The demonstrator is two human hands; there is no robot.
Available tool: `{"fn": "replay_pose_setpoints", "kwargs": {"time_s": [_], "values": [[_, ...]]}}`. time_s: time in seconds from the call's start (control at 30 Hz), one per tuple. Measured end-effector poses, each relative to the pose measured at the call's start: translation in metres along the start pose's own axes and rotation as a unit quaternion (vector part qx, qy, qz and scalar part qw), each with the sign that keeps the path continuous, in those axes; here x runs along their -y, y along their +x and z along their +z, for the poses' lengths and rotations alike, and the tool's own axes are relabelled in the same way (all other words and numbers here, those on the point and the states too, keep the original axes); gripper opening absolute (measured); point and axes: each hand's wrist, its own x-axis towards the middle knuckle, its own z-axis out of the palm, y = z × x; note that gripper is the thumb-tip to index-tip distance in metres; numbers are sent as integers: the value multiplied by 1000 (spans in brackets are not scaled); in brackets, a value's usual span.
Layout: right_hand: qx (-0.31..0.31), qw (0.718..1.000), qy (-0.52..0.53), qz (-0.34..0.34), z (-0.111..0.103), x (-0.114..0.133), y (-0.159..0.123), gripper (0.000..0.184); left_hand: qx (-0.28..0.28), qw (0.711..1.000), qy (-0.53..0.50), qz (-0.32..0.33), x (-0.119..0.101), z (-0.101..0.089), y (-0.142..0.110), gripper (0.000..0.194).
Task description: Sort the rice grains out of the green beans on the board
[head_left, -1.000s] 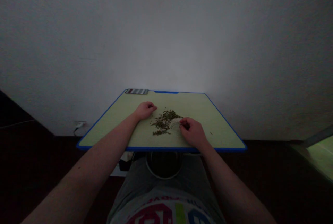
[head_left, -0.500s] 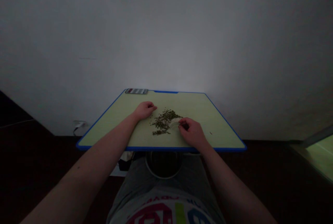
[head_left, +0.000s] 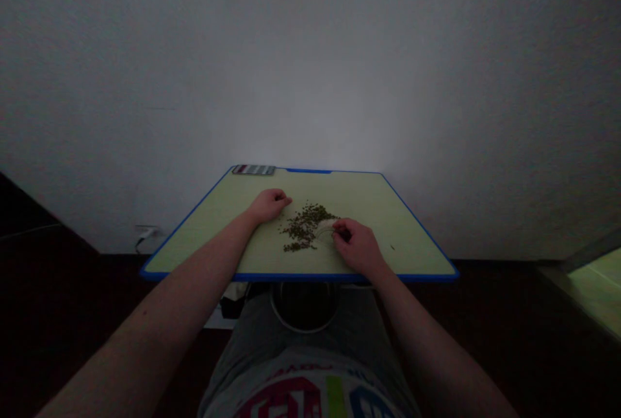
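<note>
A loose heap of small dark green-brown grains (head_left: pixel 310 220) is spread over the middle of the pale yellow-green table (head_left: pixel 208 237). At the heap's left edge my left hand (head_left: pixel 269 204) rests on the tabletop, its fingers curled in and pressed together; whatever they may hold is too small or hidden. On the opposite side my right hand (head_left: pixel 359 244) grips a clear piece with a curved rim (head_left: pixel 325 230), perhaps a small see-through dish. That piece lies low against the heap's right side, and its full shape is partly covered by my fingers.
A phone (head_left: pixel 253 170) lies at the table's far left corner. Below the near blue edge, a round metal-rimmed pot (head_left: pixel 305 329) sits between my legs. One dark speck (head_left: pixel 392 247) is on the right of the tabletop. Behind stands a wall (head_left: pixel 310 81) with a plugged-in socket (head_left: pixel 147 230).
Hardly anything differs. The whole view has shifted very slightly, while both hands, the clear piece and the heap keep their places.
</note>
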Motion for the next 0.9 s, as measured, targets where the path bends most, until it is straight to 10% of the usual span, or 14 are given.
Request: {"fn": "replay_pose_setpoints", "kwargs": {"time_s": [0.9], "values": [[2,1000,0,11,2,-6,5,19,-1,1000,-14,5,0,-1,-1,35]]}}
